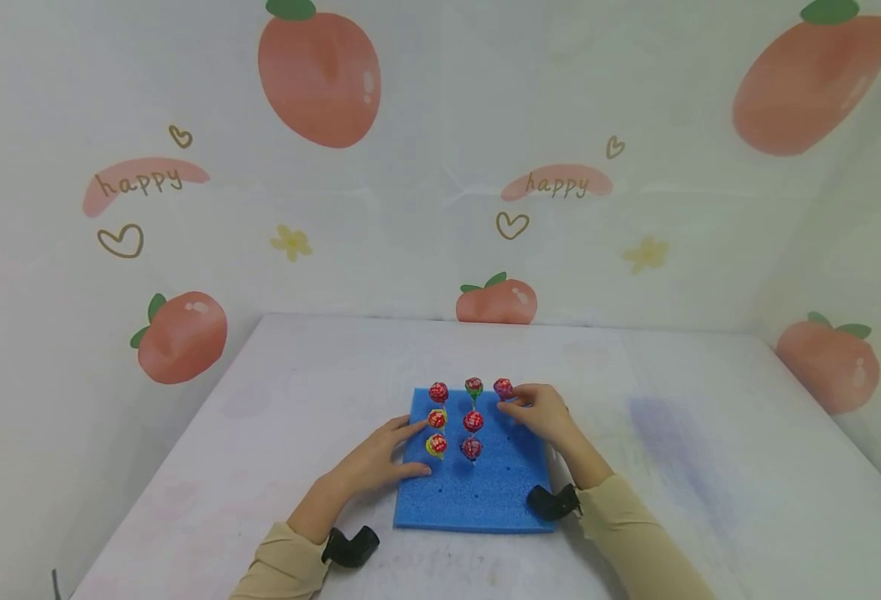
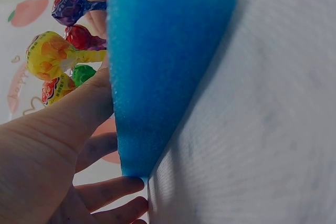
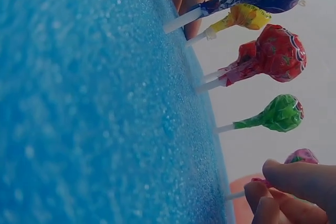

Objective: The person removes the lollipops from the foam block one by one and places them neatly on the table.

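Observation:
A blue foam board (image 1: 478, 504) lies on the table with wrapped lollipops standing in it by their sticks. At its far right corner my right hand (image 1: 545, 414) pinches a pink-wrapped lollipop (image 3: 302, 156) between thumb and fingers, just below the candy. Its white stick (image 3: 235, 195) meets the foam. My left hand (image 1: 376, 458) rests along the board's left edge, fingers extended, near the yellow lollipop (image 1: 436, 445). Beside the pinched one stands a green lollipop (image 3: 283, 113); a red one (image 1: 473, 422) and a purple-blue one (image 1: 472, 449) follow in that column.
Small holes (image 1: 508, 468) show in the right and near parts of the foam. Black curved pieces sit at each wrist, the left one (image 1: 352, 547) over the table and the right one (image 1: 553, 502) over the board's near right corner. A printed curtain (image 1: 410, 225) hangs behind the white table (image 1: 320, 358).

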### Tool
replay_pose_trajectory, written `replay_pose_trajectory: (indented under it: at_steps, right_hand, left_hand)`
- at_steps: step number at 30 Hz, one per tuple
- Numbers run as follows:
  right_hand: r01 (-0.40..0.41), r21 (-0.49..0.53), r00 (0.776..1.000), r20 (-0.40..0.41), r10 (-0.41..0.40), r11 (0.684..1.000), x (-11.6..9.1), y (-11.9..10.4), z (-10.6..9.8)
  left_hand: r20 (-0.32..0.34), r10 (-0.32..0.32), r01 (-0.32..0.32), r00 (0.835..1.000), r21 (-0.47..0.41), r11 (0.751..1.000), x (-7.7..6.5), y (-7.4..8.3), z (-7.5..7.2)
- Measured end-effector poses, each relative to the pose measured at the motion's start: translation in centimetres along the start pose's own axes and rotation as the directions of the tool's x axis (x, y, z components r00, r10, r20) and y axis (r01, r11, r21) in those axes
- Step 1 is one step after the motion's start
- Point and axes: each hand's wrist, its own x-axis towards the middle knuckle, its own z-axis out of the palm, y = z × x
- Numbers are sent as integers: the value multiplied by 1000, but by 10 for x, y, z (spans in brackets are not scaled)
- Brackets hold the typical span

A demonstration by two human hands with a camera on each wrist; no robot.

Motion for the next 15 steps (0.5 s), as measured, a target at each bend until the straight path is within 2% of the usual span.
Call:
replay_pose_trajectory:
  at_steps: [5,15]
  right_hand:
    - [-16,2,1000,8,16,1000,1,-1,2]
    - [14,42,1000,0,-14,999,0,0,0]
  left_hand:
    - [-2,-5,5,1000,0,1000,0,1,0]
    - [0,5,-5,1000,1,1000,1,-1,1]
